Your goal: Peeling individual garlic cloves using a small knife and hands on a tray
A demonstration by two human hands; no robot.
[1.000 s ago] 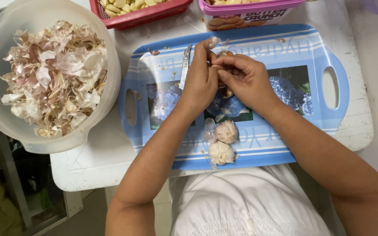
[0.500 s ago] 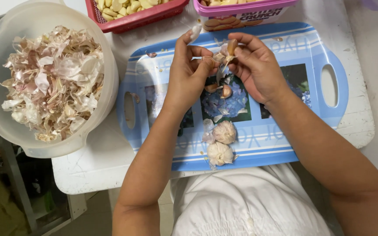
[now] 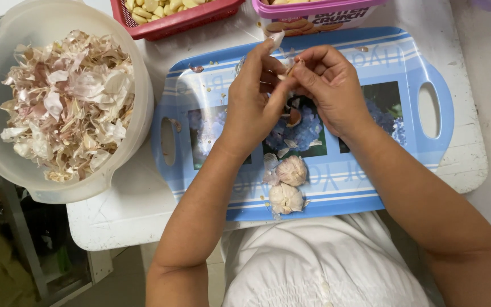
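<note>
Both hands meet over the far half of the blue tray (image 3: 427,62): left hand (image 3: 254,105) and right hand (image 3: 328,91) are pinched shut together on a small garlic clove (image 3: 288,69), mostly hidden by fingers. Two garlic bulbs (image 3: 291,170) sit near the tray's close edge. A cut-off pink-lidded box (image 3: 313,14) borders the far side, and the bowl of peels (image 3: 63,102) crowds the left.

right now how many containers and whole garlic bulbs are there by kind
garlic bulbs on tray: 2
clear bowl of skins: 1
red basket: 1
purple basket: 1
blue tray: 1
total: 6
</note>
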